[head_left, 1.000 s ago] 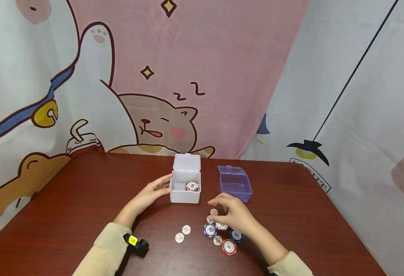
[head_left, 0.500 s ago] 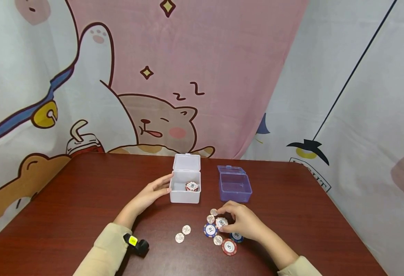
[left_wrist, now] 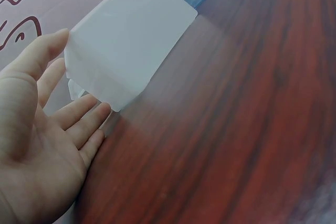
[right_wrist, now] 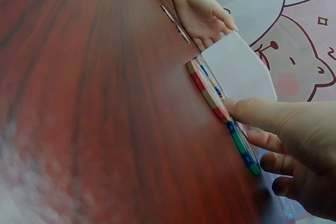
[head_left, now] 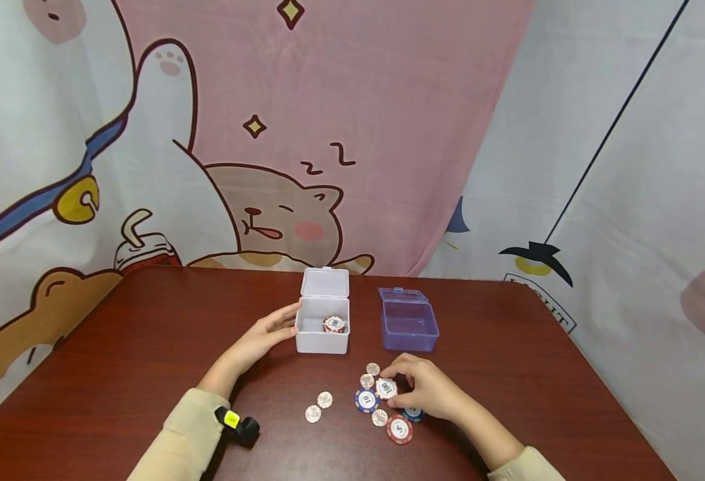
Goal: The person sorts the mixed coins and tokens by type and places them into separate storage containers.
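My left hand lies with thumb and fingers nearly straight against the left wall of the white box, touching it without clasping. The box looks like thin, light plastic, apt to skid on the glossy table, so a flat touch low on the wall should steady it best. Inside, toward the right, sits a red-edged chip.

Nearer me, two pale coins lie flat and almost touching; thin as they are, I judge them fiddly, needing a nail under the edge.

Rightward comes the group: a blue chip, more pale coins around it, and just beside it the white chip marked 100. My right hand has thumb and index finger drawn narrow on opposite sides of that chip's rim. I cannot tell whether it is lifted at all. I expect it to be stiff, light, tough and slick-faced, so the rim is the place to hold.

A red chip and a blue-green chip lie nearer me; the purple box stands beyond my knuckles, lid tipped back.
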A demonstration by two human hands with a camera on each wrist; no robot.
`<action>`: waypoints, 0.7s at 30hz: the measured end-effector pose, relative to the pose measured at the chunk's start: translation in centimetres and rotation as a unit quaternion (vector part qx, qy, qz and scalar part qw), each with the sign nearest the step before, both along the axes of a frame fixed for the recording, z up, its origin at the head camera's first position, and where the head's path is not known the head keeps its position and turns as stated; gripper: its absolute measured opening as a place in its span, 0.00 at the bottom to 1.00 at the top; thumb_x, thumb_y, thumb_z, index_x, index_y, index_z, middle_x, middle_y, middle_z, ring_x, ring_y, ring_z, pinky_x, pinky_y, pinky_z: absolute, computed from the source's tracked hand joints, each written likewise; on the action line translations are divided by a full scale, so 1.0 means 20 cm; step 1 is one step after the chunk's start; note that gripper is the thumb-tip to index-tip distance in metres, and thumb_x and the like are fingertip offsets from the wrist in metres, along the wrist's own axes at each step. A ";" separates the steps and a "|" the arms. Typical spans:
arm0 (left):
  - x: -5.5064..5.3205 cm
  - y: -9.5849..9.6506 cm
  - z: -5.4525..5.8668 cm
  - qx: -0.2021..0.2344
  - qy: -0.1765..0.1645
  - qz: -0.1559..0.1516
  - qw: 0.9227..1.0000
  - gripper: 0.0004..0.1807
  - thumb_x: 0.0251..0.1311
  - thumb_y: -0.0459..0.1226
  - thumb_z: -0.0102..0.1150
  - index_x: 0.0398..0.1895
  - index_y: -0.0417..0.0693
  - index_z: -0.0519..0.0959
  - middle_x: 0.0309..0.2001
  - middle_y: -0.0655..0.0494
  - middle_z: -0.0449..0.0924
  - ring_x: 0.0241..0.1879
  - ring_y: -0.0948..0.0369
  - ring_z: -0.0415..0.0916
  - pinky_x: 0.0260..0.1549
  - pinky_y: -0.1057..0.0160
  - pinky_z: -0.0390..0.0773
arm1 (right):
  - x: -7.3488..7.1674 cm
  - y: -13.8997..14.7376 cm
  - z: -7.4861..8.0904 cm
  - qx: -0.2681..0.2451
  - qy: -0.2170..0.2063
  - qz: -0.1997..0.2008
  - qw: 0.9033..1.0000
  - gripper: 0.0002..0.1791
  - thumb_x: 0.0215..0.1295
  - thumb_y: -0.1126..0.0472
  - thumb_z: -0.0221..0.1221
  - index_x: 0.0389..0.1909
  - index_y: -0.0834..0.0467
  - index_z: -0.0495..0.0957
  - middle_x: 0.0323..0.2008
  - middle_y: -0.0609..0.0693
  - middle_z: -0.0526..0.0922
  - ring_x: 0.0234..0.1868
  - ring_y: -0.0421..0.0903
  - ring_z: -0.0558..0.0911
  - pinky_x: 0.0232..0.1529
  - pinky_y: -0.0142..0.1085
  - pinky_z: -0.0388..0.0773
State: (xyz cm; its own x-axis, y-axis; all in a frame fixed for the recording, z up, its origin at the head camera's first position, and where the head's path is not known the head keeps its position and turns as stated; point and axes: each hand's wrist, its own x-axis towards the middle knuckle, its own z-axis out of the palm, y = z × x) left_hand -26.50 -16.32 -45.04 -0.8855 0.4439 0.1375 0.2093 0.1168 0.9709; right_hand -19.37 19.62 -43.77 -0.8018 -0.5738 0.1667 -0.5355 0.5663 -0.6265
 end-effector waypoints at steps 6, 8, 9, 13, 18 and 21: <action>0.00 0.00 0.01 -0.002 0.003 -0.003 1.000 0.31 0.67 0.38 0.55 0.73 0.51 0.59 0.70 0.46 0.59 0.67 0.45 0.59 0.62 0.43 0.55 | -0.01 0.00 -0.02 -0.009 0.003 0.001 1.000 0.17 0.50 0.60 0.72 0.43 0.53 0.84 0.37 0.40 0.78 0.32 0.39 0.72 0.32 0.31 0.71; 0.00 0.00 0.01 -0.002 0.004 -0.004 1.000 0.31 0.68 0.36 0.54 0.73 0.50 0.59 0.70 0.45 0.58 0.67 0.45 0.59 0.62 0.43 0.56 | -0.01 0.00 -0.02 -0.010 0.009 0.002 1.000 0.18 0.50 0.59 0.72 0.44 0.54 0.83 0.38 0.41 0.78 0.31 0.39 0.72 0.31 0.31 0.71; 0.00 0.00 0.01 -0.002 0.004 -0.004 1.000 0.31 0.68 0.35 0.53 0.73 0.50 0.59 0.70 0.45 0.58 0.67 0.45 0.59 0.62 0.43 0.56 | -0.01 0.00 -0.02 -0.009 0.011 0.001 1.000 0.18 0.50 0.59 0.72 0.44 0.54 0.83 0.38 0.41 0.78 0.31 0.39 0.72 0.31 0.31 0.70; 0.00 0.00 0.01 0.000 0.005 -0.003 1.000 0.30 0.68 0.33 0.52 0.73 0.49 0.59 0.70 0.45 0.58 0.66 0.44 0.59 0.61 0.43 0.56 | -0.02 -0.01 -0.03 -0.007 0.018 -0.003 1.000 0.17 0.50 0.57 0.73 0.43 0.53 0.83 0.38 0.40 0.78 0.31 0.39 0.72 0.31 0.31 0.70; 0.00 0.00 0.00 -0.002 0.005 -0.003 1.000 0.32 0.67 0.37 0.55 0.73 0.50 0.59 0.70 0.45 0.59 0.66 0.45 0.59 0.62 0.43 0.56 | -0.02 -0.01 -0.04 -0.004 0.035 -0.007 0.999 0.14 0.48 0.57 0.73 0.38 0.50 0.83 0.35 0.38 0.78 0.31 0.39 0.72 0.31 0.30 0.69; 0.00 0.00 0.00 0.003 0.008 -0.005 1.000 0.32 0.67 0.37 0.56 0.73 0.49 0.59 0.70 0.44 0.59 0.66 0.44 0.59 0.62 0.43 0.56 | -0.02 -0.01 -0.04 -0.003 0.050 -0.010 0.999 0.15 0.47 0.58 0.74 0.36 0.49 0.82 0.34 0.37 0.78 0.29 0.38 0.71 0.29 0.30 0.69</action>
